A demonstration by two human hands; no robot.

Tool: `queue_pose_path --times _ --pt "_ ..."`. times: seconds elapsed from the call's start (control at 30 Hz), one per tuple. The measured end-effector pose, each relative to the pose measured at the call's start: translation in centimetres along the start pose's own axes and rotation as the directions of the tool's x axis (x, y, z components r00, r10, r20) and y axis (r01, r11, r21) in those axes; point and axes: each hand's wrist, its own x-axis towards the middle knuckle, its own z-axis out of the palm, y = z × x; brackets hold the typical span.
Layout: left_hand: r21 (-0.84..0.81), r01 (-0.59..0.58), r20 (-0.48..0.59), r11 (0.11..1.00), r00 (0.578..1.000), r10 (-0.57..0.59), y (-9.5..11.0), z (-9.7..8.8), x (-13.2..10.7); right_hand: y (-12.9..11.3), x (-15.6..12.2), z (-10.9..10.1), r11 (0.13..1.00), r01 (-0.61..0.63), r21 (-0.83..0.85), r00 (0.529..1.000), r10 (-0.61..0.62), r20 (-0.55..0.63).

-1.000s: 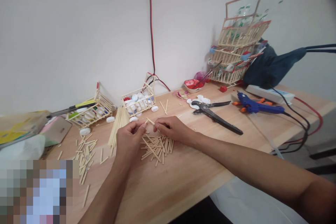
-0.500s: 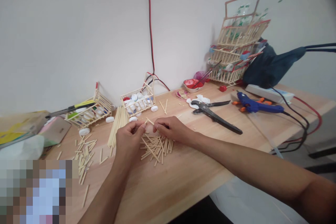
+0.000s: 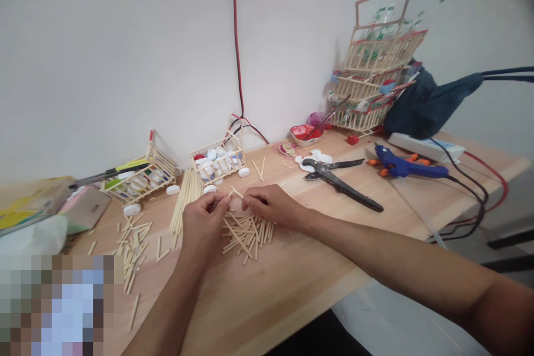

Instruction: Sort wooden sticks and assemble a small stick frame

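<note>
My left hand (image 3: pixel 204 221) and my right hand (image 3: pixel 269 203) meet over a heap of short wooden sticks (image 3: pixel 246 232) on the wooden table (image 3: pixel 300 267). Both hands pinch at a thin short stick (image 3: pixel 237 192) held between them, fingers curled. A bundle of long sticks (image 3: pixel 184 200) lies just left of my left hand. More cut sticks (image 3: pixel 134 245) are scattered further left.
Two small stick-built carts (image 3: pixel 217 160) (image 3: pixel 144 175) with white bottle caps stand by the wall. Black shears (image 3: pixel 339 181), a blue glue gun (image 3: pixel 406 168), a power strip (image 3: pixel 425 147), stacked stick baskets (image 3: pixel 375 75) and a dark bag (image 3: pixel 429 103) sit to the right. A red cable (image 3: pixel 237 44) hangs down the wall.
Hands stay almost still on the stick; the view has shifted slightly to the left and up.
</note>
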Motion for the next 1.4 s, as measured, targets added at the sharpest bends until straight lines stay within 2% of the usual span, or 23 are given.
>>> queue_pose_path --times 1.4 --pt "0.023 -0.001 -0.005 1.0 1.0 0.001 -0.35 0.01 0.06 -0.25 -0.03 0.0 1.0 -0.021 0.008 1.0 0.021 0.001"
